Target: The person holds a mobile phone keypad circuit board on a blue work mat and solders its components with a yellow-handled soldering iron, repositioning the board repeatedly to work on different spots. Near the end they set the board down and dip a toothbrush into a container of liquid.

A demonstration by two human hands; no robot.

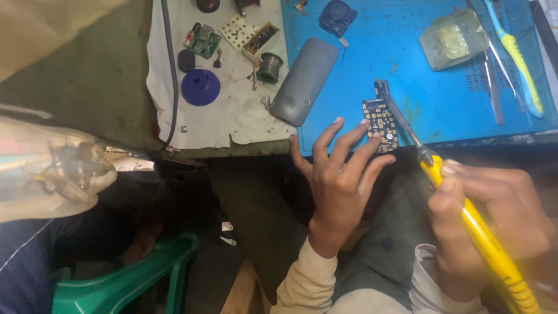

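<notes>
One dark keypad circuit board (381, 123) lies at the near edge of the blue work mat (372, 52), long axis running away from the person. Left hand (343, 180): fingers spread wide, fingertips (365, 123) touching the board's near-left side, holding nothing. Right hand (488, 215): fingers closed around one yellow soldering iron (482, 238), its tip over the board's far end. Left hand is nearer the board. Left of board: one grey phone casing (303, 81), one solder spool (269, 67).
</notes>
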